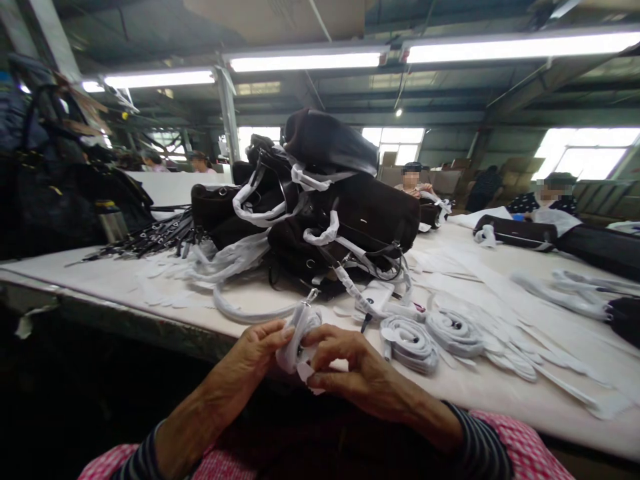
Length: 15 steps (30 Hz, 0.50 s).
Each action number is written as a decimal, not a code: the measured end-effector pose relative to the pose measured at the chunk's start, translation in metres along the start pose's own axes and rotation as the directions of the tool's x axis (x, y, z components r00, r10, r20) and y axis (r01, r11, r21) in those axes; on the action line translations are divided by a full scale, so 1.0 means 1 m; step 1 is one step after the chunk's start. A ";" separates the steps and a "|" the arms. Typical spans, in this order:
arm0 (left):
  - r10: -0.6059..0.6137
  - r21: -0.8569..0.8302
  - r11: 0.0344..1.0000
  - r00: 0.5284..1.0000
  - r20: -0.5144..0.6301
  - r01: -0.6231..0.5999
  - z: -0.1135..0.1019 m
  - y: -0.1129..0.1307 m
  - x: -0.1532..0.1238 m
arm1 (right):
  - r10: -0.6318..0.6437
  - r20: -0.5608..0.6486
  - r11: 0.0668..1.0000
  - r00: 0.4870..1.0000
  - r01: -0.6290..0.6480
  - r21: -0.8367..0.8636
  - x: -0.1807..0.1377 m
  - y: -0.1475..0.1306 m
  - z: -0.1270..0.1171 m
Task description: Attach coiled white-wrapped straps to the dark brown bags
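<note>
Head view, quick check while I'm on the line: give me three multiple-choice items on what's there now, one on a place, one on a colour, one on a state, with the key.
1. Where does the pile of bags sit?
A. on the white table, beyond the hands
B. on the floor
C. on the person's lap

2. What colour is the wrapping on the strap held in the hands?
A. red
B. white
C. yellow

3. How do the hands stand on the strap?
A. both off it
B. only the right hand on it
C. left hand and right hand both pinch it

Key:
1 A, the dark bags are heaped on the tabletop past the hands.
2 B, the wrap shows white, like the two rolled coils to the right.
3 C, fingers of both hands close on the wrapped strap at the table's near edge.
</note>
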State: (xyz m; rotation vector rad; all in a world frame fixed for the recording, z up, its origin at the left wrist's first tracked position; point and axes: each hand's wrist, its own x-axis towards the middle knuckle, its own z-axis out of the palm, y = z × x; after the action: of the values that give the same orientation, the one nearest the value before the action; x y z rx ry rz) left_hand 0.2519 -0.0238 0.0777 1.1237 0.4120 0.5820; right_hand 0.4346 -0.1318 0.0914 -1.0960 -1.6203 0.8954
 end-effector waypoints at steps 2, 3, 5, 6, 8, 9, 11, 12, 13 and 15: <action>-0.016 0.070 0.997 1.000 0.010 0.015 0.001 -0.003 -0.001 | 0.001 0.036 1.000 0.999 -0.003 0.030 0.003 0.000 0.001; -0.016 0.094 0.995 1.000 0.002 0.016 0.002 -0.004 -0.002 | 0.004 0.038 0.998 0.999 -0.006 0.063 0.004 0.001 0.001; -0.007 0.118 0.993 1.000 -0.011 0.008 0.003 -0.005 -0.003 | 0.011 0.016 0.987 1.000 -0.014 0.161 0.005 0.003 0.003; 0.000 0.121 0.993 1.000 -0.012 0.002 0.003 -0.005 -0.003 | 0.015 0.002 0.977 1.000 -0.015 0.212 0.005 0.005 0.005; 0.012 0.110 0.994 1.000 -0.007 -0.011 0.002 -0.005 -0.003 | 0.014 -0.014 0.957 1.000 -0.009 0.291 0.003 0.008 0.007; 0.013 0.097 0.995 1.000 -0.009 -0.012 0.001 -0.005 -0.002 | 0.019 -0.015 0.950 1.000 -0.013 0.311 0.002 0.009 0.007; 0.004 0.063 0.998 1.000 -0.023 -0.002 -0.002 -0.005 -0.001 | 0.040 -0.026 0.945 0.999 -0.030 0.325 0.001 0.012 0.006; -0.002 0.047 0.999 1.000 -0.030 0.004 -0.004 -0.006 0.000 | 0.050 -0.037 0.946 0.998 -0.035 0.322 0.000 0.013 0.005; -0.006 0.037 0.999 0.999 -0.037 0.008 -0.005 -0.006 0.000 | 0.058 -0.049 0.948 0.997 -0.040 0.314 0.000 0.013 0.004; -0.004 0.039 0.999 0.999 -0.040 0.005 -0.007 -0.007 0.001 | 0.058 -0.068 0.955 0.996 -0.035 0.294 0.001 0.015 0.002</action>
State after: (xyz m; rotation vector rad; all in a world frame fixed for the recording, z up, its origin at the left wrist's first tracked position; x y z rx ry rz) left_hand 0.2498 -0.0205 0.0685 1.1497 0.4619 0.5952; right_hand 0.4363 -0.1263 0.0778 -0.9506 -1.3528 1.0740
